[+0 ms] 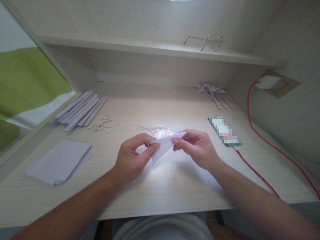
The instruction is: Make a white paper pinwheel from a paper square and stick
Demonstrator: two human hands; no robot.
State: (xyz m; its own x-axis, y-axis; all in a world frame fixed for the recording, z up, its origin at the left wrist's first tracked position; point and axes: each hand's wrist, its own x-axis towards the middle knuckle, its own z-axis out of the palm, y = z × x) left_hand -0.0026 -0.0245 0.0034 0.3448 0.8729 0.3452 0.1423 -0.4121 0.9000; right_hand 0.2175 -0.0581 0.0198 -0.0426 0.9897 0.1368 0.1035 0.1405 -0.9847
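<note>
A small white sheet of paper, folded into a triangle, is held up just above the desk between both hands. My left hand pinches its left corner between thumb and fingers. On the other side, my right hand grips the upper right part, thumb in front and fingers behind. Right behind the paper lie thin white paper strips and a shiny object whose kind I cannot make out. The fingers behind the folded sheet are partly hidden.
At the left are rolled paper tubes, small pale scraps and a stack of paper. To the right, a phone is plugged into a red cable. Folded paper pieces lie behind it; glasses rest on the shelf.
</note>
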